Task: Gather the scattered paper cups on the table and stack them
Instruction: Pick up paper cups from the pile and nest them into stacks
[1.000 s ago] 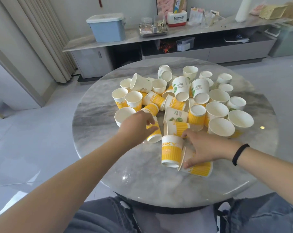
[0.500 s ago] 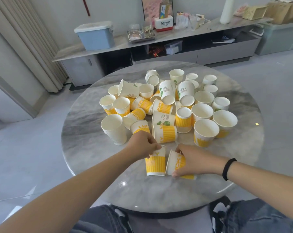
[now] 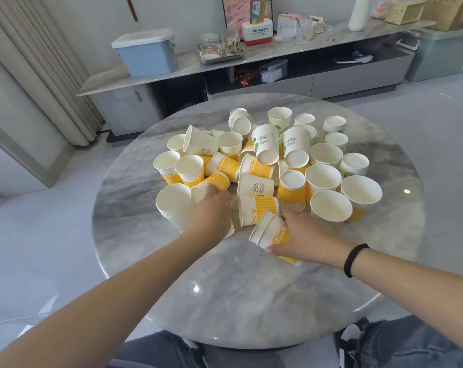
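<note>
Scene: round marble table [image 3: 251, 301] seen from above, with a heap of paper cups [image 3: 262, 160] at its centre, some upright, some tipped over, some upside down.
Right hand: right hand [image 3: 302, 236] is closed around a nested pair of yellow cups [image 3: 271, 231] at the near edge of the heap, at about 6 o'clock from its middle.
Held cups' axis: tilted, open rims pointing up toward 10 o'clock and bases hidden under the palm toward 4 o'clock.
Left hand: left hand [image 3: 211, 216] is curled knuckles-up over a cup at about 7 o'clock of the heap; only a sliver of white rim shows beneath it, so whether it grips that cup cannot be told.
White stack: white stack [image 3: 176, 208], several cups nested upright, stands touching the left hand at its 9 o'clock side.
Key relation: the held pair's open mouth faces the left hand, which lies just beside it at 9 o'clock.
Nearest loose cup: lying yellow cup [image 3: 257, 209] rests between the two hands, rim toward 9 o'clock, nearer the right hand.
Judgement: stacking is at an early stage; most cups look ungathered.
</note>
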A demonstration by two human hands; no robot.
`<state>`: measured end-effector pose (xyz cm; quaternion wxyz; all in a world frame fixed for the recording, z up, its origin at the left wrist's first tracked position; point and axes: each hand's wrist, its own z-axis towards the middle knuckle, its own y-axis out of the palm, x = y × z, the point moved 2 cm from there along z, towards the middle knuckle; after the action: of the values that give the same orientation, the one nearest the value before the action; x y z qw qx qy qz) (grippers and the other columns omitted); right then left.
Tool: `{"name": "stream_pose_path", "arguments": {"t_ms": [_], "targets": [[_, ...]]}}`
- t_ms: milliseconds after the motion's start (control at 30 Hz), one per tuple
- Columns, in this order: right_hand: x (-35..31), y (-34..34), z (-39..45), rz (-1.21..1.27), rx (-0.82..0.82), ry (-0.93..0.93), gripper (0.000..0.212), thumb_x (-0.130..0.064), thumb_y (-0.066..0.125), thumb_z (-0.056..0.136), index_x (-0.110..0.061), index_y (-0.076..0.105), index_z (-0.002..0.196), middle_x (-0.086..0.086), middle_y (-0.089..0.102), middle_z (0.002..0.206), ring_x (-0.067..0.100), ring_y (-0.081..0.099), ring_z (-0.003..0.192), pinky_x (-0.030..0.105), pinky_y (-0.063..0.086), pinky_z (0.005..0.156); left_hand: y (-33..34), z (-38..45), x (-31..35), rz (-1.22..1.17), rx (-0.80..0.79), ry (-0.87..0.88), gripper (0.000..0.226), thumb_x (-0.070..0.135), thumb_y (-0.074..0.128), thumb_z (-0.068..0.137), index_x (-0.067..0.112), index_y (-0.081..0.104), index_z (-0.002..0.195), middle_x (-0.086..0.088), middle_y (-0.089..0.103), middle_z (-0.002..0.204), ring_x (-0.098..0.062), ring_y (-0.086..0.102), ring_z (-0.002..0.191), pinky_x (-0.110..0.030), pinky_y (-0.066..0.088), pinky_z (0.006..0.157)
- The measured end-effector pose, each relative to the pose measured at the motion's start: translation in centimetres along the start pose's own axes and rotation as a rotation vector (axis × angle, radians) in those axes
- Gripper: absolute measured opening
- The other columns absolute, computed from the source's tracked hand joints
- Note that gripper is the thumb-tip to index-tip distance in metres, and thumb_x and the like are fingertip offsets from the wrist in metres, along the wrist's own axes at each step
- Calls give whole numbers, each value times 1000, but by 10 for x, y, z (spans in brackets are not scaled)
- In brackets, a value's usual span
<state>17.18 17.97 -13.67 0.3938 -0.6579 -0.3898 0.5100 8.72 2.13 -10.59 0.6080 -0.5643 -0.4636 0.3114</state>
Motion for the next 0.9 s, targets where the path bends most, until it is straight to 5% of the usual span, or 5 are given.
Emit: {"name": "stream_pose_path", "arguments": {"t_ms": [167, 367, 467, 800, 900], "targets": [[-4, 0, -2, -137, 13, -30, 63, -62, 64, 68, -18, 49, 111, 0, 61, 110, 22, 59, 99, 33, 49, 74, 5, 8, -10, 230, -172, -17, 43, 15, 39, 99, 5, 30, 141, -19, 33, 142, -35, 45, 127, -37, 43, 97], [-12, 7, -4, -65, -99, -76, 64, -58, 68, 69, -19, 48, 116, -2, 57, 117, 20, 57, 105, 34, 48, 82, 2, 5, -19, -464, -280, -223, 16, 22, 54, 93, 11, 63, 84, -1, 61, 57, -6, 51, 36, -19, 42, 47], [-13, 6, -3, -6, -105, -90, 66, -55, 70, 69, -20, 46, 120, -2, 52, 122, 20, 54, 109, 36, 49, 86, 10, -2, -16, -822, -420, -270, 20, 19, 56, 94, 12, 62, 76, 4, 49, 38, -7, 38, 34, -14, 35, 38], [-5, 2, -10, 207, -124, -93, 72, -52, 73, 69, -22, 43, 127, -7, 46, 117, 12, 49, 109, 29, 45, 90, 13, -8, 7, -1006, -725, -233, 21, 15, 45, 99, 7, 60, 86, 0, 52, 56, -3, 45, 41, -13, 30, 37], [2, 0, -11, 116, -76, -69, 69, -51, 71, 70, -20, 44, 124, -3, 45, 122, 16, 48, 113, 33, 46, 91, 19, -3, 17, -841, -560, -241, 25, 31, 49, 96, 9, 59, 90, 0, 58, 70, -9, 50, 51, -18, 37, 47]]}}
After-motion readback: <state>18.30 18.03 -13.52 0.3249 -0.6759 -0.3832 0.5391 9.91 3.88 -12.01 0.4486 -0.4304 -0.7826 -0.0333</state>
